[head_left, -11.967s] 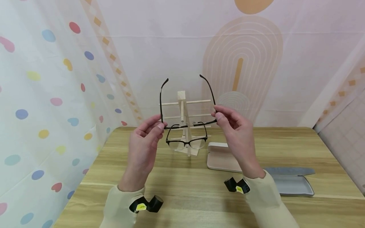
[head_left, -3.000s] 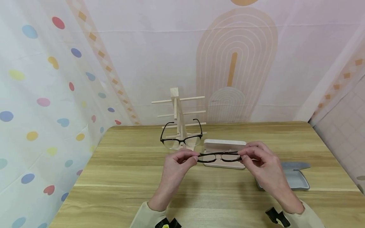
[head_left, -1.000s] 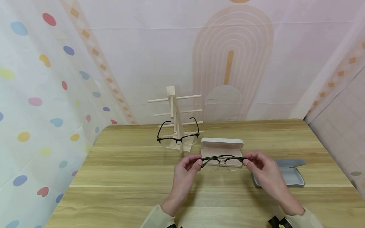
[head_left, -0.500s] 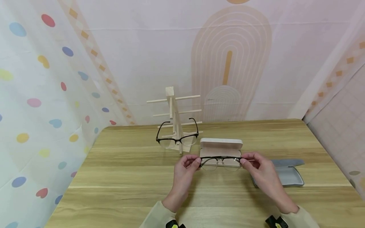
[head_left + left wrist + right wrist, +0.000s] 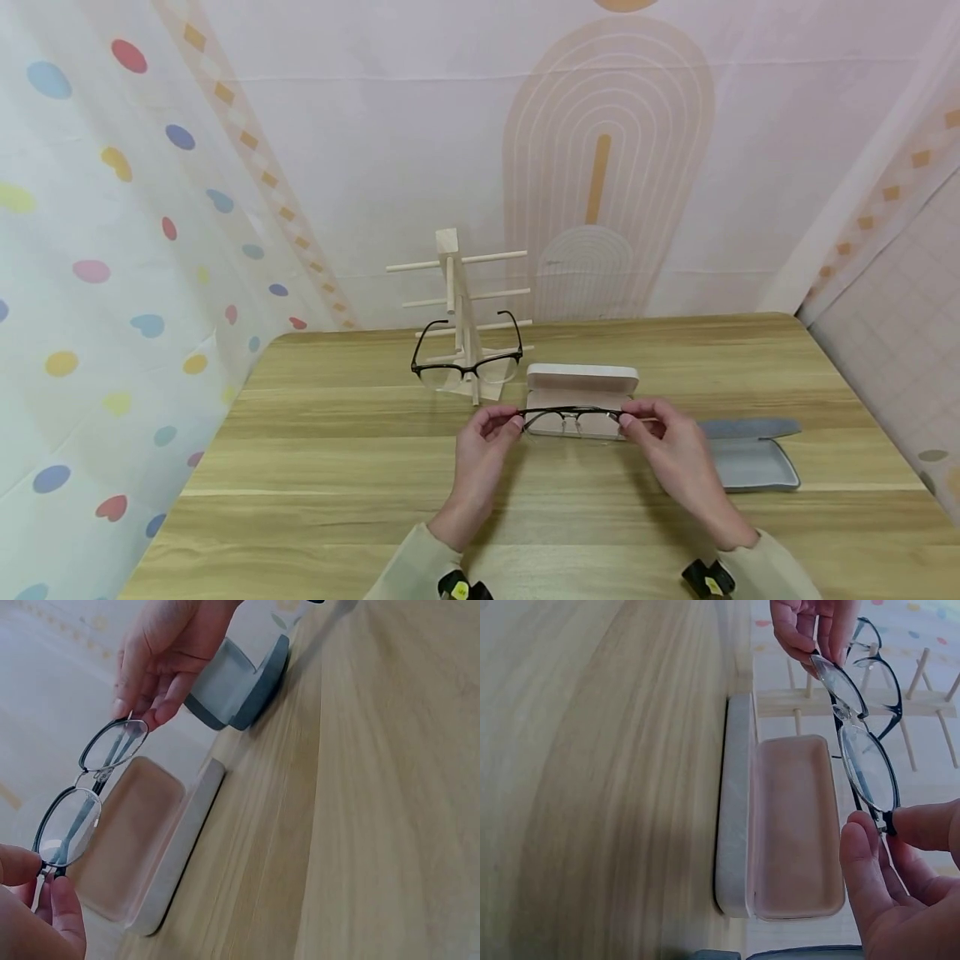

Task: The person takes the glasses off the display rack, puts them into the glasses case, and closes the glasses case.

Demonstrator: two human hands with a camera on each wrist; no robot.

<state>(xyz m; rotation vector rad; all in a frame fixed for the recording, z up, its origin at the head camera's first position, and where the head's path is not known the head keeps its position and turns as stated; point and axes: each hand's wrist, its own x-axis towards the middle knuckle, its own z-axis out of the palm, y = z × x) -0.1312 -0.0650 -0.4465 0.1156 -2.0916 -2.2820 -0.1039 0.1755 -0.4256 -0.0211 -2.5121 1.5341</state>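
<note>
Both hands hold a pair of eyeglasses (image 5: 572, 409) with a black upper rim, thin metal lower rims and folded temples. My left hand (image 5: 480, 450) pinches its left end between thumb and fingers; my right hand (image 5: 678, 454) pinches the right end. The glasses overlap the open white glasses case (image 5: 582, 379) in the head view. Both wrist views show them raised beside the case's pink lining (image 5: 795, 832), lenses (image 5: 868, 765) tilted.
Left of the case, a wooden glasses stand (image 5: 447, 242) with several pegs carries another pair of black-rimmed eyeglasses (image 5: 468, 369). An open grey glasses case (image 5: 753, 465) lies to the right, behind my right hand. A patterned cloth hangs behind the wooden table (image 5: 322, 467).
Earlier, the glasses were at the stand with temples unfolded; the temples have since been folded and the glasses brought down over the white case. Lately my right hand shifted slightly left and the lenses tilted.
</note>
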